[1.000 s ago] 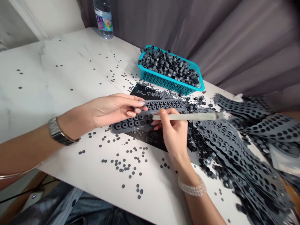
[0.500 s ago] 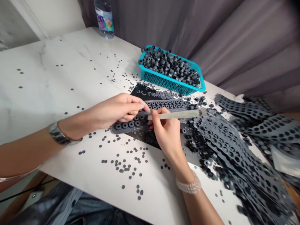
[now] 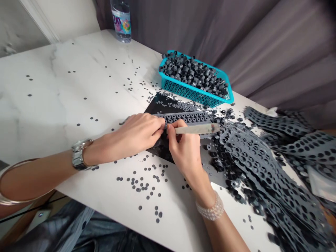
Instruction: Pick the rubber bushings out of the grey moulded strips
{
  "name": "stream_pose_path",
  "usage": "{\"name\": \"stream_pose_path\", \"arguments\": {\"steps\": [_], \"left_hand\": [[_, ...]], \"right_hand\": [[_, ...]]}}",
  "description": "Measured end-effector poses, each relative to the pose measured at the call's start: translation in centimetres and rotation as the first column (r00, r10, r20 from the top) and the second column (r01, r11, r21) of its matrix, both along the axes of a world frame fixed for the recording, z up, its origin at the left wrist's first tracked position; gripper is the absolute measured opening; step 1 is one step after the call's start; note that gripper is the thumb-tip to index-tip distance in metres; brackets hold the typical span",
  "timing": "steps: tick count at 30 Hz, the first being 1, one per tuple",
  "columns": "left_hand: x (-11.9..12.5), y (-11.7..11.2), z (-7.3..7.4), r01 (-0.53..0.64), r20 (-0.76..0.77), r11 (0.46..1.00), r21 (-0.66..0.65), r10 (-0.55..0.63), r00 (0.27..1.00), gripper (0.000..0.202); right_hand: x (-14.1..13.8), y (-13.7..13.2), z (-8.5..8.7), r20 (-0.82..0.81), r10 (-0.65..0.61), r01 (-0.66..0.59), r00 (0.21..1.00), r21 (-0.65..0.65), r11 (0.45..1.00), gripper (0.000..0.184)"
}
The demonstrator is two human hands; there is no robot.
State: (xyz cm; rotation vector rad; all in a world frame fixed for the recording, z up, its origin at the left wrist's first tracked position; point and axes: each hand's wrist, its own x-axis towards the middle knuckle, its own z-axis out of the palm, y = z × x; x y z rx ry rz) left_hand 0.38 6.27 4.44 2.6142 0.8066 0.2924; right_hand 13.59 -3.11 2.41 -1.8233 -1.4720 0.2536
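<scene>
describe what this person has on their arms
The left hand and right hand are bare, no sleeves. The left forearm wears a silver link wristwatch and a thin silver bangle higher up; the right wrist a white multi-strand beaded bracelet.

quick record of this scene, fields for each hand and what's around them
left hand: left hand, fingers over one end of a grey strip of rings
right hand: right hand, holding a pale flat stick just over the strip
under strip: black sheet
nearby: teal plastic basket of grey rings, pile of perforated grey sheets, loose dark discs
surface: white marble table
far edge: plastic water bottle
</scene>
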Motion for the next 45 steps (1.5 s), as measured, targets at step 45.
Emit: {"name": "stream_pose_path", "arguments": {"steps": [45], "left_hand": [[-0.3, 3.4, 1.9, 0.032, 0.119, 0.861, -0.508, 0.033, 0.992, 0.024]], "right_hand": [[-1.2, -1.4, 0.3, -0.604, -0.096, 0.231, 0.791, 0.15, 0.961, 0.025]]}}
